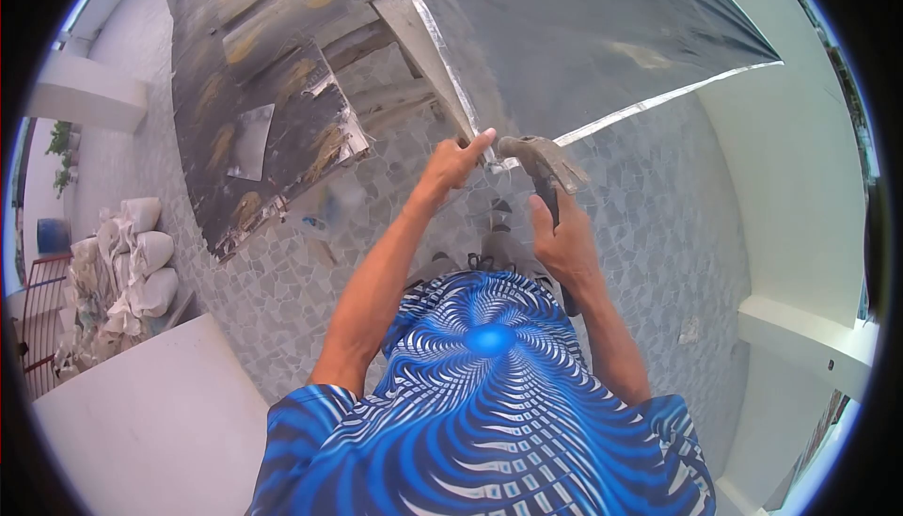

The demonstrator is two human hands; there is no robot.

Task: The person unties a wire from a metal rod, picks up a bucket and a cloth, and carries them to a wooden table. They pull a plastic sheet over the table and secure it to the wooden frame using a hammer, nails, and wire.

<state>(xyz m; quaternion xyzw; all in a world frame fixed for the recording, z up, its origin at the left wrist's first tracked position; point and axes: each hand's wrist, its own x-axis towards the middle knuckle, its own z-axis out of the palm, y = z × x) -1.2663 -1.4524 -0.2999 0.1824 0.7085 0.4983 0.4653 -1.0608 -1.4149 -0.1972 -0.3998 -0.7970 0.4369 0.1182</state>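
My right hand is wrapped round the dark handle of a claw hammer, whose worn metal head is raised beside the corner of a panel covered in dark sheeting. A pale strip runs along the panel's edges. My left hand is closed at the near end of a wooden frame, along the panel's left edge, with the thumb pointing towards the hammer head. The fingers' undersides are hidden. Whether a nail is at the corner is too small to tell.
A worn, stained board with broken edges and an opening lies left of the frame. Stuffed white sacks are piled farther left, near a blue container. A pale wall runs along the right. The floor is stone-patterned.
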